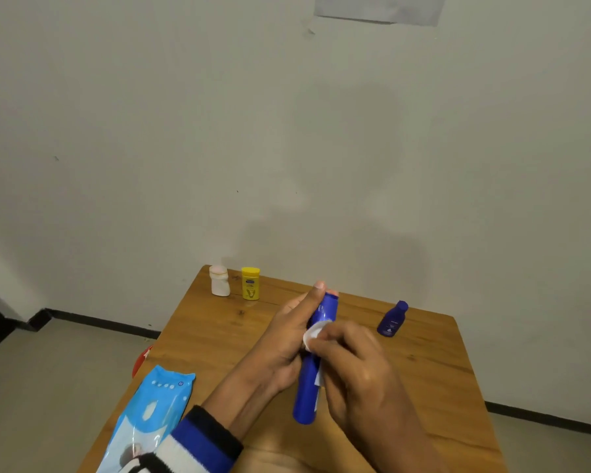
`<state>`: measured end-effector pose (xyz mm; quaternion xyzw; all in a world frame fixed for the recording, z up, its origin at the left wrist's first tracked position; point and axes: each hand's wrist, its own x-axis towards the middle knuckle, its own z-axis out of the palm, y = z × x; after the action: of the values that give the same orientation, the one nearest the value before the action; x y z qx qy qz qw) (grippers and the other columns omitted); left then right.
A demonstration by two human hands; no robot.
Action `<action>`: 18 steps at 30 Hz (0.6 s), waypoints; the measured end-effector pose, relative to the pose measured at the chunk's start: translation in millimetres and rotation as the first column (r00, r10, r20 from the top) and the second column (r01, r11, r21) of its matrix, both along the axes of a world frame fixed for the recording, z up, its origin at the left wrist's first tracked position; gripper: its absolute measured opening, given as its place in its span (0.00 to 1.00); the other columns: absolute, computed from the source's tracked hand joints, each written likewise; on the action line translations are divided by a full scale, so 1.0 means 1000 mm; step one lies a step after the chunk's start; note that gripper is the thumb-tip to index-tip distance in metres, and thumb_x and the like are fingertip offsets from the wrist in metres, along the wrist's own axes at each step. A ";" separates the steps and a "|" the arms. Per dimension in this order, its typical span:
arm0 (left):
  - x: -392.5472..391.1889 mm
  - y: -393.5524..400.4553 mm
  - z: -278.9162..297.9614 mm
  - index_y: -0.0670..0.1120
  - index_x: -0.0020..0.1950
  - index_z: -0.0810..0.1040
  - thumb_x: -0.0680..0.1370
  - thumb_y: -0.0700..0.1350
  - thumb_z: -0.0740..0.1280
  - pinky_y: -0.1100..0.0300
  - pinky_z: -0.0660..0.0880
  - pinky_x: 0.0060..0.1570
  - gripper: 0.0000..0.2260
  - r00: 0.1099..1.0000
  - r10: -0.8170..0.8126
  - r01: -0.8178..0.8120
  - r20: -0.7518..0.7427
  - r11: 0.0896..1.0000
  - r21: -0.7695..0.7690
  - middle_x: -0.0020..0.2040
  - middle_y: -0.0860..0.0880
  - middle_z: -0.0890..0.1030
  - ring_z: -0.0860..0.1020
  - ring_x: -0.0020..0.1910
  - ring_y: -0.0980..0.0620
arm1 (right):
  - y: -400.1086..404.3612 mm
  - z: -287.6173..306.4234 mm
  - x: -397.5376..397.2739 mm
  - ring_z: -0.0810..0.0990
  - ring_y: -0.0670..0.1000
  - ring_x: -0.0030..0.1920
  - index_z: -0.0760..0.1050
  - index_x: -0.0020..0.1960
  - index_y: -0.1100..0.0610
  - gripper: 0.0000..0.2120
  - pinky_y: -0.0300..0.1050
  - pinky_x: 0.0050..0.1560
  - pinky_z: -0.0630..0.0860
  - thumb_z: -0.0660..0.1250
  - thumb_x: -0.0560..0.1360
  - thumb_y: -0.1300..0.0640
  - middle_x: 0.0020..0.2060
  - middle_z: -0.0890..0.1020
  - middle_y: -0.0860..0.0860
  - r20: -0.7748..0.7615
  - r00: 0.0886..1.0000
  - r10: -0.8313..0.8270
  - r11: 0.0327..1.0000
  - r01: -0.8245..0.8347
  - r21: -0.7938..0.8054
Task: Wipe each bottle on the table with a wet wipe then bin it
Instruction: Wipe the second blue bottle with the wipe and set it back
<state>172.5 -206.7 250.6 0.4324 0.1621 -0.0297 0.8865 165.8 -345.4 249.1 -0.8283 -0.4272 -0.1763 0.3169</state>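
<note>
Both hands curled around tall blue bottle (pixel 309 377).

Open tabletop (pixel 423 377) beside small blue bottle (pixel 392 319)

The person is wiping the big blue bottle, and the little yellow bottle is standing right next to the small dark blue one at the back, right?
Not quite. In the head view the yellow bottle stands beside the white bottle at the far left of the table. The small dark blue bottle stands alone on the right. The rest is right: the wipe is on the big blue bottle.
</note>
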 end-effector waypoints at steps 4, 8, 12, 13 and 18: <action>0.001 0.005 -0.002 0.37 0.61 0.78 0.78 0.52 0.68 0.54 0.77 0.47 0.20 0.999 -0.034 0.035 0.011 0.991 -0.131 0.39 0.43 0.77 0.77 0.38 0.49 | -0.006 0.003 0.013 0.78 0.48 0.51 0.81 0.55 0.56 0.11 0.37 0.49 0.77 0.68 0.74 0.57 0.53 0.79 0.49 -0.032 0.999 0.003 1.000 -0.002 0.017; 0.001 0.001 0.003 0.33 0.64 0.75 0.79 0.47 0.68 0.42 0.68 0.70 0.21 0.992 -0.091 0.107 0.087 0.975 -0.194 0.53 0.36 0.80 0.78 0.55 0.41 | -0.010 0.016 0.038 0.80 0.47 0.50 0.82 0.53 0.57 0.14 0.36 0.51 0.77 0.76 0.68 0.66 0.51 0.81 0.50 -0.051 0.997 -0.062 0.998 0.063 0.025; 0.004 -0.002 0.005 0.34 0.63 0.77 0.80 0.46 0.67 0.42 0.67 0.72 0.17 0.988 -0.097 0.124 0.118 0.963 -0.241 0.56 0.35 0.78 0.76 0.59 0.40 | -0.005 0.025 0.045 0.80 0.47 0.47 0.82 0.52 0.58 0.14 0.31 0.51 0.73 0.74 0.69 0.69 0.49 0.82 0.50 -0.025 0.996 -0.081 0.996 0.082 0.040; 0.005 -0.001 0.007 0.35 0.62 0.77 0.80 0.46 0.67 0.43 0.69 0.69 0.17 0.989 -0.094 0.119 0.115 0.966 -0.230 0.55 0.36 0.78 0.77 0.58 0.41 | -0.004 0.024 0.045 0.80 0.48 0.47 0.82 0.52 0.59 0.13 0.32 0.51 0.73 0.74 0.69 0.68 0.49 0.82 0.51 -0.023 0.997 -0.080 0.996 0.081 0.047; 0.009 0.008 0.006 0.35 0.60 0.78 0.76 0.45 0.70 0.51 0.78 0.57 0.18 1.000 -0.002 0.007 0.029 0.985 -0.170 0.48 0.39 0.81 0.80 0.47 0.46 | -0.006 0.014 0.027 0.81 0.48 0.48 0.82 0.51 0.57 0.11 0.35 0.47 0.77 0.74 0.69 0.65 0.49 0.82 0.50 -0.083 0.996 -0.044 0.999 0.044 0.002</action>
<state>181.2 -198.8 256.3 0.3559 0.1452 -0.0388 0.9223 193.2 -351.5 263.3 -0.8435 -0.3948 -0.1494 0.3322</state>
